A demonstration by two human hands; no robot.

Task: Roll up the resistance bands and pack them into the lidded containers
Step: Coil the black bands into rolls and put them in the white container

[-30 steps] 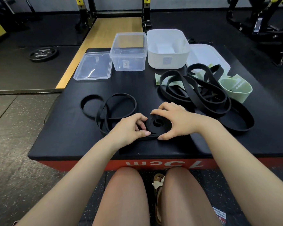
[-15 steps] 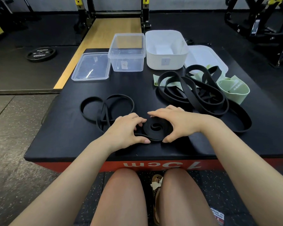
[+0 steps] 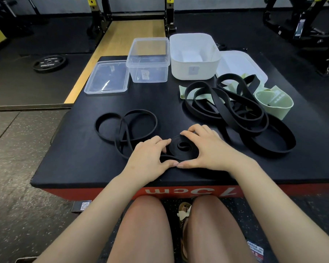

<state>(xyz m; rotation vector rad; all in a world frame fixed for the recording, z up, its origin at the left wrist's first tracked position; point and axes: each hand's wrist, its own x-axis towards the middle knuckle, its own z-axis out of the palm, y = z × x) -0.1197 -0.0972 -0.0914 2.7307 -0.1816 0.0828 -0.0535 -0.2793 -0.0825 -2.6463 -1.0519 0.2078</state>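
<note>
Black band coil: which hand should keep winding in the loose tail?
Left, probably. The unrolled tail trails off to the left of the coil, right beside the left hand. The right hand curls round the coil's right side, suited to steadying it.

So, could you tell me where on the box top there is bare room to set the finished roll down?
Bare black top lies between the clear tub and the thin band, and along the left edge beside the clear lid. The right half is crowded by the band pile and green band. Both hands hold the roll near the front edge.
</note>
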